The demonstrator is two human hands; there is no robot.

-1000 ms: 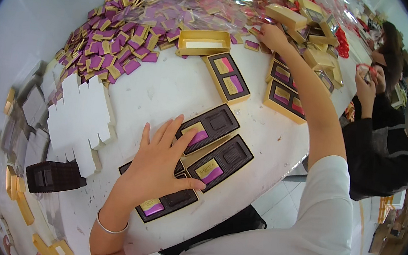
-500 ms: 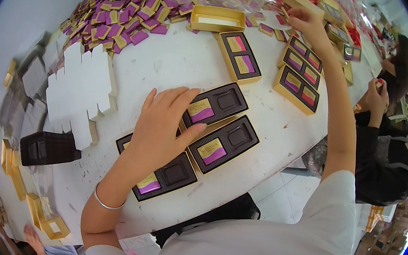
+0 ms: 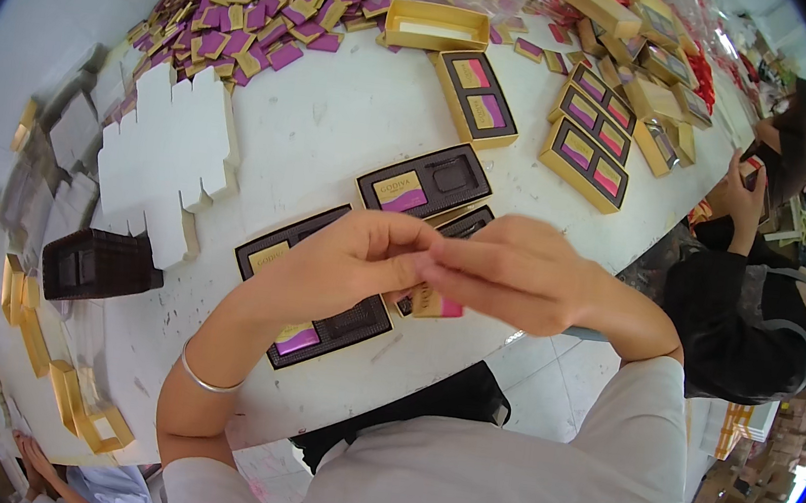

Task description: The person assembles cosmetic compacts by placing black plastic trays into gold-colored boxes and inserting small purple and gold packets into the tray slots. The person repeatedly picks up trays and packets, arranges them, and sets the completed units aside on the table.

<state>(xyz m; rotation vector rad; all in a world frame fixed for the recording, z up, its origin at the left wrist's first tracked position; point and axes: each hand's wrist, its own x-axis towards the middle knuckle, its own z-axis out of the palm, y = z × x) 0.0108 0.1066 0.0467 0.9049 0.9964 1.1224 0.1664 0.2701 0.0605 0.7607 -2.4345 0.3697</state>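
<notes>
My hands meet over the boxes at the middle of the table. Fingers bent over, my right hand holds a small gold-and-pink wrapped chocolate, which shows below the fingertips. My left hand is closed in a pinch against the right fingertips; what lies between its fingers is hidden. Just beyond is a box with a dark tray, with a gold-and-purple chocolate in one compartment and a bare one beside it. Another box is mostly covered by my hands. Below my left hand sits a similar box.
Gold-and-purple chocolates lie heaped at the back left. Filled boxes stand back right, near an upright gold box. White flattened cartons and a stack of dark trays are at left. A co-worker sits at right.
My right hand has come from the far right back to the middle, bringing a gold-and-pink chocolate. My left hand has lifted off the boxes and closed against the right fingertips.
</notes>
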